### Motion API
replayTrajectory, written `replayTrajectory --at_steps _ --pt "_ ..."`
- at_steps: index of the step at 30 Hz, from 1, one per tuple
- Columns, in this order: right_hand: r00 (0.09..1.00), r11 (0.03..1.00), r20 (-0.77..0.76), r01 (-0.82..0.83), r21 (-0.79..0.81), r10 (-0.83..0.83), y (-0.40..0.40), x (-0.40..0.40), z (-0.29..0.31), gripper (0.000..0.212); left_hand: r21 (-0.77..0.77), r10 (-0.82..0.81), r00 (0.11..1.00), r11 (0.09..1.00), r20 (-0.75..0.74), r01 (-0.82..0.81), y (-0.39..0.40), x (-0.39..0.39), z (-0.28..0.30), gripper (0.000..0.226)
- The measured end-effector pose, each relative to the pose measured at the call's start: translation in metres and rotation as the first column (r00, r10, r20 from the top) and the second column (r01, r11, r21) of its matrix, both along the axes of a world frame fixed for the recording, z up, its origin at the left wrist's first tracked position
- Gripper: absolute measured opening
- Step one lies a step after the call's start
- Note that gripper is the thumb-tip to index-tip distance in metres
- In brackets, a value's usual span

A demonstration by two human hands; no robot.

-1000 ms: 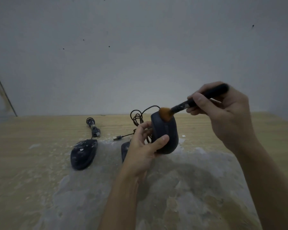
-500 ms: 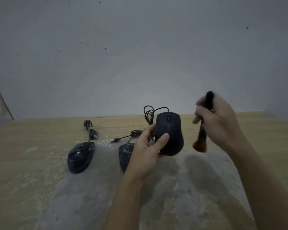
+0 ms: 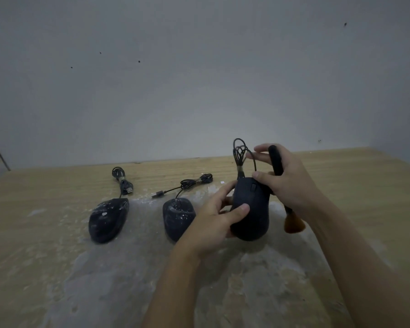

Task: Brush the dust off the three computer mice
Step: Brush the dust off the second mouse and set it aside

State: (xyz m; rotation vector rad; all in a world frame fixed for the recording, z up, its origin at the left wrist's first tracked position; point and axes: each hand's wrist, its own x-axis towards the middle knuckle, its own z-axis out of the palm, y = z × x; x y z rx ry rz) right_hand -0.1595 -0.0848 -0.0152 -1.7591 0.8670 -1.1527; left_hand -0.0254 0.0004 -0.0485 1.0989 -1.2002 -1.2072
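A person's left hand (image 3: 213,218) holds a clean, smooth black plastic computer mouse (image 3: 251,209) up off the light wooden table (image 3: 33,233). The thumb lies across the near part of the mouse, and the other fingers curl around its left side. The mouse's front end points up and away, with its little wheel showing. Its thin black cord, tied in a looped bundle (image 3: 240,157), sticks up from the front.

The right hand (image 3: 287,181) holds a brush with a black handle and soft brown bristles (image 3: 294,223). The handle runs through the closed fingers, and the bristles point down, just to the right of the held mouse. The pointer finger touches the front of the mouse, and the thumb is near the cord loops.

Two more black mice lie on the table to the left. The far-left dusty black mouse (image 3: 108,218) has white specks all over it. The middle dusty black mouse (image 3: 178,216) is speckled too, and the left hand hides part of it. Each has its own bundled cord lying farther back. A wide patch of pale grey dust (image 3: 128,268) covers the table around and in front of the mice. A plain grey wall (image 3: 199,79) stands behind.
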Motion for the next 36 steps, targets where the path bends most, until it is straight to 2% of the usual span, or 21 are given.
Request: replayTrajectory --at_steps 4,9,13,16,19,22,25,27,28,31,34,36 --pt "0.999 0.997 -0.043 -0.021 -0.075 0.018 -0.005 0.002 -0.012 0.047 0.032 0.024 0.999 0.999 0.030 -0.025 -0.002 -0.003 -0.006 0.038" --pt "0.993 0.998 -0.120 -0.009 -0.068 0.001 -0.009 0.006 -0.027 0.052 -0.006 0.139 0.964 0.990 0.228 -0.141 -0.005 -0.012 -0.012 0.037" --pt "0.956 0.995 -0.284 0.059 -0.075 -0.078 -0.015 0.003 -0.033 0.039 -0.072 0.230 0.881 0.973 0.413 -0.220 -0.008 -0.018 -0.016 0.041" --pt "0.920 0.996 -0.382 0.086 -0.027 -0.090 -0.018 -0.002 -0.034 0.024 -0.148 0.330 0.782 0.943 0.529 -0.298 -0.011 -0.022 -0.022 0.034" --pt "0.903 0.998 -0.427 0.063 0.014 -0.051 -0.017 -0.003 -0.034 0.015 -0.175 0.390 0.739 0.918 0.549 -0.355 -0.014 -0.024 -0.025 0.031" --pt "0.856 0.995 -0.509 0.098 -0.007 -0.088 -0.019 -0.005 -0.033 0.010 -0.183 0.440 0.679 0.890 0.587 -0.418 -0.016 -0.020 -0.027 0.045" --pt "0.766 0.990 -0.629 0.127 -0.058 -0.135 -0.019 -0.005 -0.031 0.022 -0.057 0.275 0.777 0.954 0.566 -0.295 -0.013 -0.010 -0.022 0.062" --pt "0.759 0.990 -0.638 0.125 -0.058 -0.133 -0.018 -0.005 -0.030 0.026 0.024 0.119 0.805 0.986 0.581 -0.163 -0.009 -0.004 -0.017 0.068" --pt "0.767 0.991 -0.630 0.121 -0.050 -0.125 -0.018 -0.005 -0.029 0.025 0.032 0.092 0.788 0.990 0.609 -0.140 -0.008 -0.002 -0.017 0.069" --pt "0.807 0.993 -0.581 0.121 -0.006 -0.102 -0.019 -0.005 -0.028 0.017 -0.061 0.215 0.713 0.970 0.667 -0.235 -0.009 -0.004 -0.019 0.068" --pt "0.829 0.989 -0.546 0.145 -0.002 -0.122 -0.018 -0.005 -0.028 0.010 -0.172 0.360 0.667 0.927 0.652 -0.332 -0.014 -0.018 -0.027 0.063" --pt "0.830 0.986 -0.539 0.165 -0.010 -0.144 -0.020 -0.006 -0.028 0.010 -0.212 0.389 0.632 0.916 0.670 -0.340 -0.018 -0.024 -0.031 0.060"
